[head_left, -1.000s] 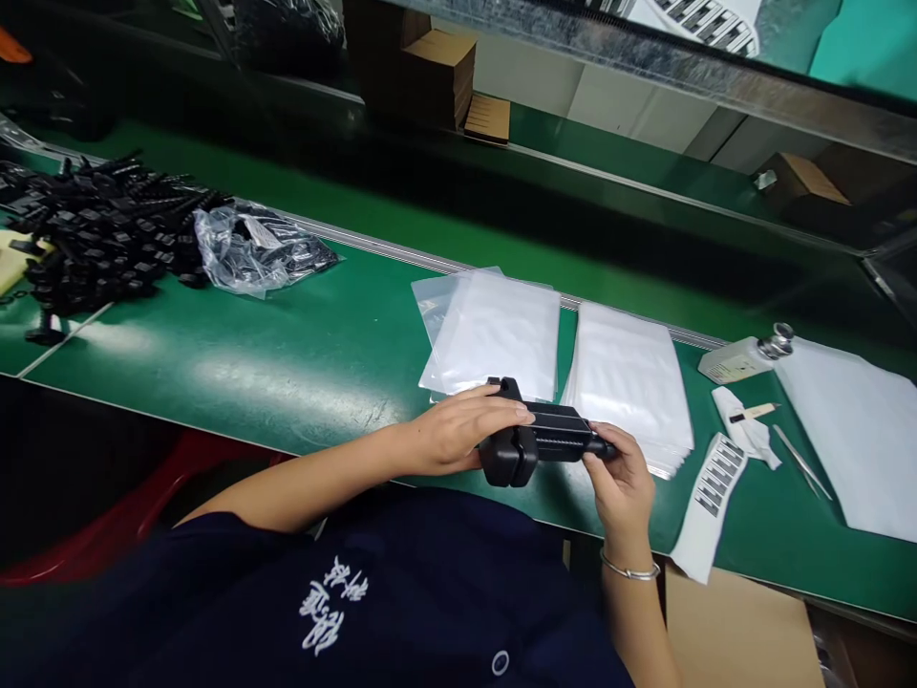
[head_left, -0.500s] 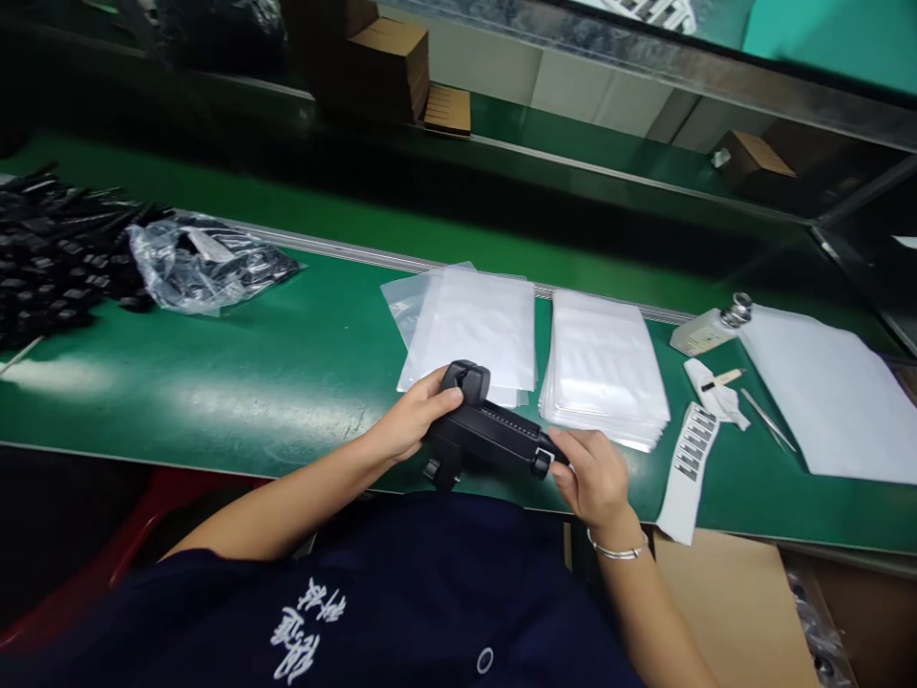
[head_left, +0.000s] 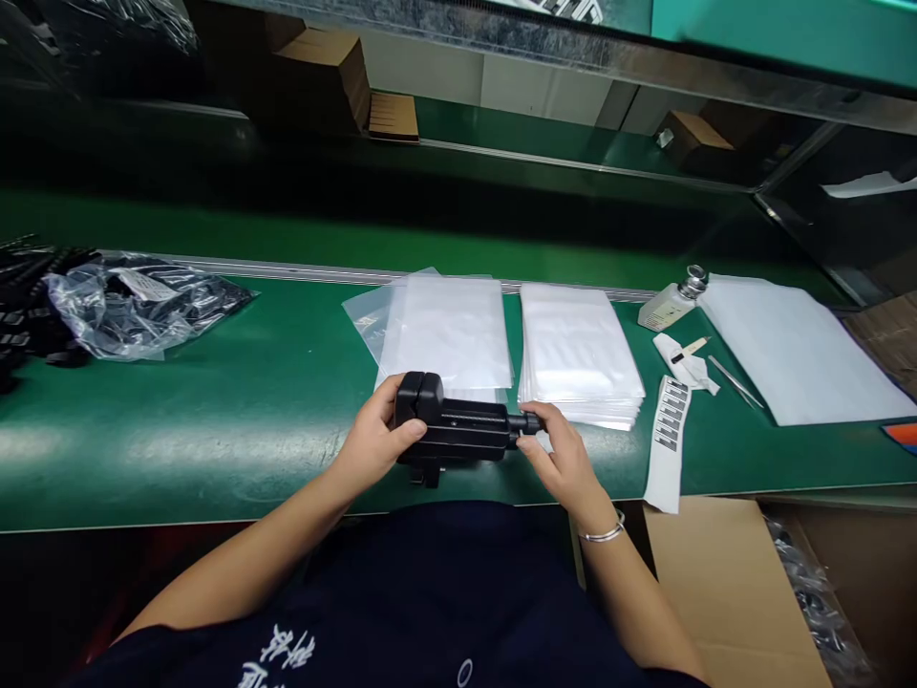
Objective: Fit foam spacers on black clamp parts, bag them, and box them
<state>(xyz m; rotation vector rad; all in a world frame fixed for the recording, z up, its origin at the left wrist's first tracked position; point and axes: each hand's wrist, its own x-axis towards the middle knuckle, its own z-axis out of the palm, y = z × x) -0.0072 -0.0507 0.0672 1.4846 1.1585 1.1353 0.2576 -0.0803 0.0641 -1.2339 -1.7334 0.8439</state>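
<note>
A black plastic holder part [head_left: 458,430] lies level across the near edge of the green bench [head_left: 236,420], held at both ends. My left hand [head_left: 373,441] is wrapped round its thick clamp end on the left. Fingers of my right hand [head_left: 563,457] pinch the narrow tip on the right; a bracelet sits on that wrist. Just behind the part lie clear plastic bags [head_left: 440,330] and a thicker stack of white bags [head_left: 577,354].
A clear bag of black parts [head_left: 136,306] and a loose heap of black parts [head_left: 18,296] sit far left. Right of the stacks lie a barcode label strip [head_left: 666,435], a small bottle [head_left: 670,301], tweezers [head_left: 735,380] and white sheets [head_left: 795,358]. An open carton [head_left: 723,592] stands below right.
The black part has been turned from tilted to level between my hands. The view has swung right and down, so the heap of parts has slid toward the left edge.
</note>
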